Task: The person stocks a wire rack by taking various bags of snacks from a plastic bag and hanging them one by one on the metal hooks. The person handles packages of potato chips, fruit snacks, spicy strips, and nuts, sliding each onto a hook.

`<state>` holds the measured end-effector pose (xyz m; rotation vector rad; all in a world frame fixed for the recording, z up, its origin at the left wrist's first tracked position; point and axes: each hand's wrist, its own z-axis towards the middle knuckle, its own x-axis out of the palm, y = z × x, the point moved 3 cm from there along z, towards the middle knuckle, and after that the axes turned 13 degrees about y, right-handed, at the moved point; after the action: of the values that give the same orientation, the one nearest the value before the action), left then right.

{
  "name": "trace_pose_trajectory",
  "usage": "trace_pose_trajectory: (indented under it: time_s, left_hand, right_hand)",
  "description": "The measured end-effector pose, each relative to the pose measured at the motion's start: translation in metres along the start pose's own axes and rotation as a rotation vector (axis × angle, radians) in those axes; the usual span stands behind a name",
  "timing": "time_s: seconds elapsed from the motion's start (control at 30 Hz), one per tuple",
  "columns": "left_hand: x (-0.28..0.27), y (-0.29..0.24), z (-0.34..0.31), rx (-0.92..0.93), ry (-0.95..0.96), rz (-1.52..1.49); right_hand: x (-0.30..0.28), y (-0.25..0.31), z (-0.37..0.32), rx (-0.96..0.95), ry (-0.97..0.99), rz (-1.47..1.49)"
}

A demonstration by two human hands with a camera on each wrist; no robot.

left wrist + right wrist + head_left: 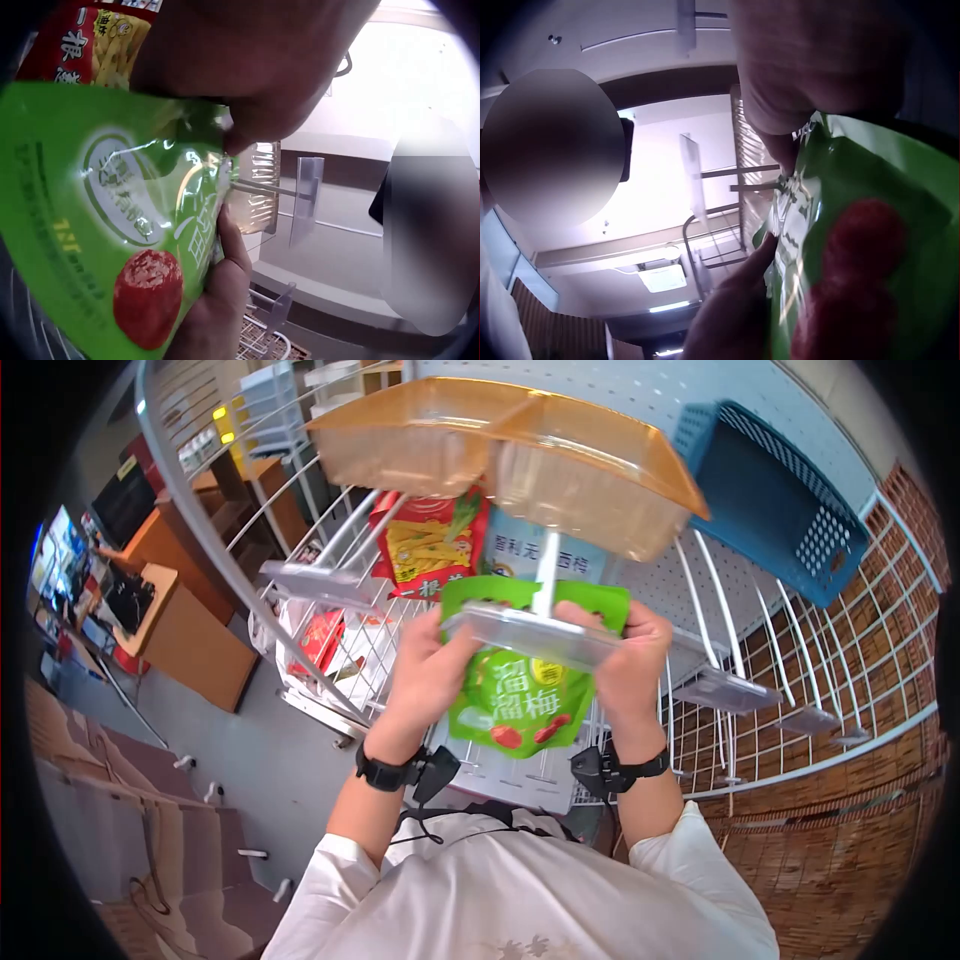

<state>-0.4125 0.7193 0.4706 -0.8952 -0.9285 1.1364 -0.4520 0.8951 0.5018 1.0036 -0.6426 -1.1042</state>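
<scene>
A green snack pouch [525, 705] with white lettering and red fruit pictures is held upright behind the clear label holder [540, 635] of a white display hook [547, 570]. My left hand [425, 670] grips its upper left side, and my right hand [635, 660] grips the upper right side. In the left wrist view the pouch [97, 195] spans the left half, with fingers and a thumb pinching its edge. The right wrist view shows the pouch [870, 247] pinched near the hook's rod. Whether the rod passes through the pouch cannot be told.
A red snack bag [430, 545] hangs to the left, with a light blue pack [530, 550] behind. An orange-rimmed clear tray [400, 445] stands above, a blue basket [780, 490] at the upper right. Bare hooks with label holders [725, 690] stick out at the right.
</scene>
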Motion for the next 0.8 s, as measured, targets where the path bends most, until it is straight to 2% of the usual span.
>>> trace_pose_trajectory:
  time_s: [0.03,0.07,0.1,0.17,0.2,0.23,0.27,0.3,0.33,0.37,0.4,0.43,0.47,0.5,0.53,0.57,0.6,0.63,0.67,0.73,0.77,0.8]
  left_hand:
    - [-0.003,0.001,0.005,-0.010,0.003,0.044]
    - [-0.005,-0.001,0.007,-0.171,-0.014,-0.009]
    - [-0.010,0.001,0.005,-0.159,-0.029,-0.026]
    - [-0.022,-0.001,-0.005,0.138,-0.091,0.035]
    - [-0.034,-0.002,-0.019,0.130,-0.043,0.053]
    - [-0.050,-0.004,-0.038,0.129,-0.057,0.034]
    - [-0.064,-0.007,-0.060,0.057,0.042,0.060]
    - [-0.081,-0.009,-0.082,-0.014,0.145,0.089]
    - [-0.102,-0.013,-0.106,-0.015,0.198,0.166]
    - [-0.125,-0.017,-0.133,-0.020,0.249,0.242]
    - [-0.154,-0.016,-0.163,-0.109,0.239,0.263]
    - [-0.184,-0.015,-0.195,-0.200,0.223,0.287]
    - [-0.215,-0.013,-0.230,-0.302,0.099,0.199]
    - [-0.248,-0.010,-0.267,-0.403,-0.029,0.108]
    - [-0.282,-0.006,-0.303,-0.462,-0.170,0.128]
    - [-0.314,-0.006,-0.340,-0.522,-0.305,0.146]
    - [-0.343,-0.015,-0.375,-0.568,-0.402,0.236]
    - [-0.368,-0.023,-0.405,-0.612,-0.492,0.329]
    - [-0.388,-0.034,-0.429,-0.624,-0.571,0.328]
    - [-0.420,-0.057,-0.462,-0.654,-0.723,0.346]
    - [-0.435,-0.062,-0.472,-0.652,-0.781,0.341]
    - [-0.446,-0.064,-0.476,-0.650,-0.809,0.353]
  right_hand:
    - [-0.002,-0.001,0.003,-0.014,-0.079,-0.011]
    - [-0.004,-0.003,0.008,-0.032,-0.161,-0.023]
    - [-0.006,-0.009,0.018,-0.033,-0.140,-0.038]
    - [-0.024,-0.029,0.042,0.016,-0.294,-0.380]
    - [-0.042,-0.051,0.059,0.021,-0.280,-0.398]
    - [-0.063,-0.075,0.078,-0.109,-0.312,-0.482]
    - [-0.064,-0.085,0.087,-0.242,-0.340,-0.561]
    - [-0.031,-0.055,0.084,-0.298,-0.254,-0.499]
    - [-0.051,-0.069,0.098,-0.621,-0.434,-1.121]
    - [-0.040,-0.065,0.088,0.120,-0.281,-1.089]
    - [-0.040,-0.070,0.074,0.167,-0.362,-1.243]
    - [-0.091,-0.098,0.096,-0.018,-0.407,-1.017]
    - [-0.042,-0.059,0.083,0.014,-0.510,-0.991]
    - [-0.069,-0.082,0.079,-0.225,-0.520,-0.916]
    - [-0.104,-0.109,0.070,-0.332,-0.632,-1.018]
    - [-0.107,-0.109,0.053,-0.101,-0.525,-1.119]
    - [-0.011,-0.055,0.038,0.079,-0.430,-1.021]
    - [0.023,-0.051,0.020,-0.107,-0.574,-1.067]
    - [0.048,-0.056,-0.004,-0.003,-0.842,-1.336]
    - [0.127,-0.056,-0.043,-0.013,-0.841,-1.156]
    - [0.159,-0.072,-0.062,-0.221,-0.814,-1.107]
    - [0.202,-0.085,-0.076,-0.222,-0.738,-0.963]
